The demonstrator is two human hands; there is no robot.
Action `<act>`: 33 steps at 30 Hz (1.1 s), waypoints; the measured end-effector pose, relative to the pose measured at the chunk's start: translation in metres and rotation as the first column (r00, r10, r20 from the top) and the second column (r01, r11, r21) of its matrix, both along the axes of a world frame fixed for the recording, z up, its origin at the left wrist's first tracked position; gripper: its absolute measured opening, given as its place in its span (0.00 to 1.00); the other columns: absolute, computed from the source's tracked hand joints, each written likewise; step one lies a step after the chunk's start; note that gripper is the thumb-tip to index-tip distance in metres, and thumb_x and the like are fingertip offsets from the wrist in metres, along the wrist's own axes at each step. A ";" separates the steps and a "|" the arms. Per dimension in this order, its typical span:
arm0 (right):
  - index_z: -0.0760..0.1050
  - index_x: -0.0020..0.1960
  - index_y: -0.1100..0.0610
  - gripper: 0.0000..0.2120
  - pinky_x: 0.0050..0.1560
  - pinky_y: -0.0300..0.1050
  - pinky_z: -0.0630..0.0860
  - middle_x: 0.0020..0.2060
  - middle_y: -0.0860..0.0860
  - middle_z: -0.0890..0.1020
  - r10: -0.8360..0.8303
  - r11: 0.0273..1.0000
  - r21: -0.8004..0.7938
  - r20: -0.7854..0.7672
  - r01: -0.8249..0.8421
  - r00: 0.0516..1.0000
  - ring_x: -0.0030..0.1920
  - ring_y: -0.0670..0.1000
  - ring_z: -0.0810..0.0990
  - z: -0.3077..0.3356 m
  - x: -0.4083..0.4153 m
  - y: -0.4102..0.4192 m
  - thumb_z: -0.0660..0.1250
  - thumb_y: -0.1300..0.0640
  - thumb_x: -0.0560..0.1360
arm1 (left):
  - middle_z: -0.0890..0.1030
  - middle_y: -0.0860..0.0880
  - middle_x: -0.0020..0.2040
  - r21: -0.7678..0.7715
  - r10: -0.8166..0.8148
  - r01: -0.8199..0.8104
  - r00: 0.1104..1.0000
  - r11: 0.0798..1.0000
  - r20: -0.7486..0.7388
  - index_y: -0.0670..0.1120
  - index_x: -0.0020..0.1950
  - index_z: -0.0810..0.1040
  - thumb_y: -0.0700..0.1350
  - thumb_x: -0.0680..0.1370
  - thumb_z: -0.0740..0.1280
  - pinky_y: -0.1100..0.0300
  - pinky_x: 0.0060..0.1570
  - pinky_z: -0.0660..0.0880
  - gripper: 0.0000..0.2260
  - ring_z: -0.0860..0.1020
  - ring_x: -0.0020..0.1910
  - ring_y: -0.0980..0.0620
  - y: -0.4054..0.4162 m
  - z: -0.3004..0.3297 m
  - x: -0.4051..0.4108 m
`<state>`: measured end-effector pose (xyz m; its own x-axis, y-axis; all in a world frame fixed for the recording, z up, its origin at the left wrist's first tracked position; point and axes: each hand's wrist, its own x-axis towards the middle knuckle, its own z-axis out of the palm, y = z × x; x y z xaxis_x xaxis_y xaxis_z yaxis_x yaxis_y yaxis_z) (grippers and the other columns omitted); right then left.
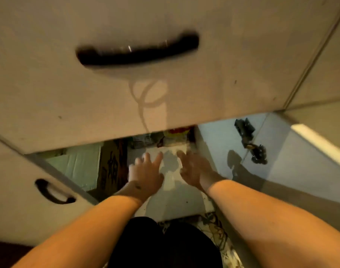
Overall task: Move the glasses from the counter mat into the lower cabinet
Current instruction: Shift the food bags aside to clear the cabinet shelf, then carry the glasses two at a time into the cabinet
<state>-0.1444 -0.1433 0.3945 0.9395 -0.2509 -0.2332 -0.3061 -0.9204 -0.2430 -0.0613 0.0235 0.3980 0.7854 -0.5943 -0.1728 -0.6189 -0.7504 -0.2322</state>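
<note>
Both my arms reach down into the open lower cabinet (173, 202), whose white floor shows below the drawer front. My left hand (146, 172) has its fingers spread and straight, holding nothing. My right hand (193, 168) is likewise spread, palm turned inward, with nothing in it. Between the two hands lies a pale grey shape on the cabinet floor; blur hides whether it is a glass or a shadow. No glass is plainly visible, and the counter mat is out of view.
A beige drawer front with a black handle (138, 50) hangs over the cabinet. The open cabinet door (281, 167) with dark hinges (248, 140) stands to the right. Packets (173, 137) sit at the cabinet's back. A pale box (76, 165) is to the left.
</note>
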 end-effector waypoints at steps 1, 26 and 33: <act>0.53 0.80 0.47 0.28 0.62 0.55 0.73 0.70 0.59 0.70 0.016 1.000 0.015 -0.071 -0.015 0.997 0.66 0.63 0.72 0.017 -0.014 0.006 0.56 0.52 0.82 | 0.61 0.40 0.77 0.073 -0.072 0.073 0.997 0.995 -0.021 0.56 0.81 0.43 0.61 0.82 0.59 0.41 0.61 0.74 0.34 0.69 0.70 0.36 0.002 0.016 -0.013; 0.38 0.80 0.36 0.42 0.67 0.56 0.71 0.82 0.47 0.43 -0.128 0.977 0.183 0.089 0.110 0.988 0.79 0.57 0.54 0.448 -0.305 0.143 0.64 0.38 0.78 | 0.42 0.46 0.85 -0.418 -0.039 -0.031 0.987 0.908 -0.157 0.67 0.80 0.33 0.66 0.81 0.58 0.35 0.69 0.69 0.38 0.55 0.81 0.34 0.138 0.429 -0.310; 0.44 0.78 0.35 0.38 0.66 0.56 0.72 0.80 0.45 0.49 -0.144 0.977 0.182 0.163 0.114 0.976 0.78 0.55 0.59 0.480 -0.353 0.172 0.65 0.38 0.77 | 0.43 0.44 0.85 -0.473 0.011 -0.092 0.985 0.876 -0.171 0.67 0.78 0.30 0.67 0.81 0.56 0.38 0.69 0.70 0.38 0.56 0.80 0.35 0.176 0.459 -0.364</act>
